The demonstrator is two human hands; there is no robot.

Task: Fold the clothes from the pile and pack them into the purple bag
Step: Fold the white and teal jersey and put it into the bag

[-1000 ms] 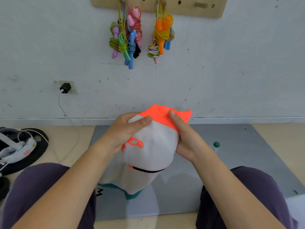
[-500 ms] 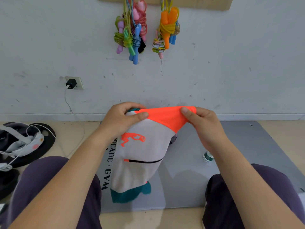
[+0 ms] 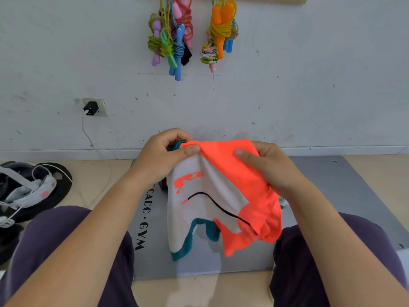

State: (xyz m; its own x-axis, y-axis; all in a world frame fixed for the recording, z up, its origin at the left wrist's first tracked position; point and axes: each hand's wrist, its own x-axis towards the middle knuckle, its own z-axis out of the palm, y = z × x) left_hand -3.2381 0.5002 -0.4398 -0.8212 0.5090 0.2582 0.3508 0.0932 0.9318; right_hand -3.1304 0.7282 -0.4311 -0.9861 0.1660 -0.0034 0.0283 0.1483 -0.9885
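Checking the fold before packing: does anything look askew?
Yes. The garment held up by the left hand and right hand hangs unevenly: its orange part is bunched low on the right, not flat.

My forearms are bare down to both hands, no sleeves showing; I wear dark purple trousers [image 3: 66,240].

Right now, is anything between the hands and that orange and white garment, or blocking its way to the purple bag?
Nothing is between them: the left hand and right hand both pinch the garment at its top edge, above the grey mat. The purple bag is not in view, so that path cannot be judged.
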